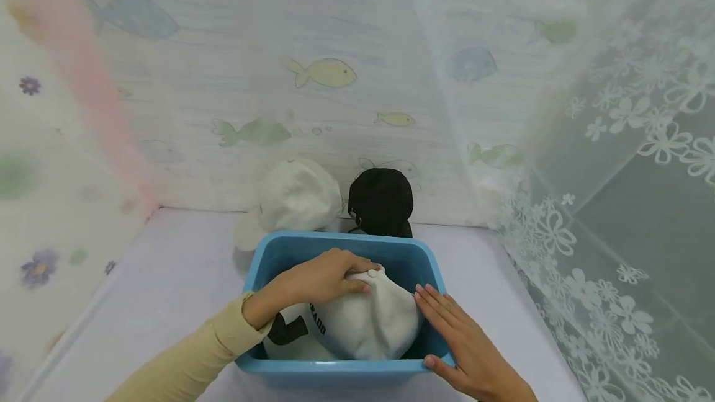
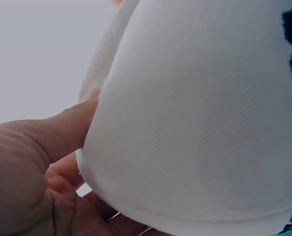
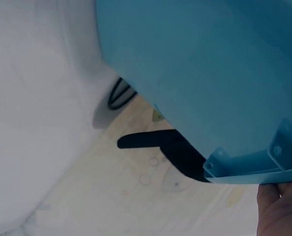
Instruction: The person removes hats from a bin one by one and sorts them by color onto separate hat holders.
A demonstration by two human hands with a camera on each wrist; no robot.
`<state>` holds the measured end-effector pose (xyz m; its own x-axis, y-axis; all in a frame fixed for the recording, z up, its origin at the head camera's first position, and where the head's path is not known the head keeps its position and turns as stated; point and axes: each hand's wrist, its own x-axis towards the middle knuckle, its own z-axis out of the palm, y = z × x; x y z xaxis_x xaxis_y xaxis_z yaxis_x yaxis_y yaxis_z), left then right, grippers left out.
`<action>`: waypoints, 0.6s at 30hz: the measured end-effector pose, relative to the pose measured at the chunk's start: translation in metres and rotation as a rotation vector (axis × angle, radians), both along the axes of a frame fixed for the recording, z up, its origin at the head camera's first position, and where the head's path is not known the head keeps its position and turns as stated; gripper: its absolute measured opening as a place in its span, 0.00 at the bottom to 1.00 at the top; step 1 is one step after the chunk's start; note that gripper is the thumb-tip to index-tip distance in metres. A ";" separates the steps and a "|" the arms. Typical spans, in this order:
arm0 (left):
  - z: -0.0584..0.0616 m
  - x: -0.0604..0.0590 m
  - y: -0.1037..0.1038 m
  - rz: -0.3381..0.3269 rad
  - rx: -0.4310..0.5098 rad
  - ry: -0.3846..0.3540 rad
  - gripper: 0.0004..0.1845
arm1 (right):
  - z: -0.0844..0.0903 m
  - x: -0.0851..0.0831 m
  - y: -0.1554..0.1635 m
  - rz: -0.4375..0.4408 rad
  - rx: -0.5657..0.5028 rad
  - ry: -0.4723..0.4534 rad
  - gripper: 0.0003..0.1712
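A blue plastic bin (image 1: 335, 370) stands on the white table near me. Inside it lies a white cap (image 1: 368, 324) with black lettering on its side. My left hand (image 1: 324, 278) grips the cap's crown from above, fingers curled over the top. The left wrist view shows the white cap (image 2: 200, 123) close up, with my thumb (image 2: 42, 142) pressed against its edge. My right hand (image 1: 455, 334) rests on the bin's right rim with straight fingers, their tips beside the cap. The right wrist view looks along the bin's outer wall (image 3: 200, 64), my thumb (image 3: 281, 211) just below its rim.
A cream cap (image 1: 296, 197) and a black cap (image 1: 382, 200) sit behind the bin against the fish-printed backdrop (image 1: 324, 73). A lace curtain (image 1: 614, 234) closes the right side. The white table (image 1: 167, 278) stretches to the left of the bin.
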<state>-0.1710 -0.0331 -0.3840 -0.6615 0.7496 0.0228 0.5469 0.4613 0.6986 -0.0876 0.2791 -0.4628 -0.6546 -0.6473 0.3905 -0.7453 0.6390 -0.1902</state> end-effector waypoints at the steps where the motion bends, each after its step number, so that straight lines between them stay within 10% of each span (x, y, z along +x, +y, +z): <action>1: 0.001 0.000 -0.001 -0.002 0.003 0.000 0.26 | 0.000 0.000 0.000 -0.001 -0.003 0.000 0.43; 18: 0.020 -0.001 -0.021 -0.060 0.119 0.022 0.23 | -0.002 0.001 0.001 -0.017 -0.066 -0.065 0.47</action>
<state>-0.1721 -0.0541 -0.3641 -0.6142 0.7787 0.1280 0.5864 0.3418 0.7344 -0.0866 0.2801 -0.4651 -0.6909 -0.6099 0.3882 -0.7189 0.6363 -0.2798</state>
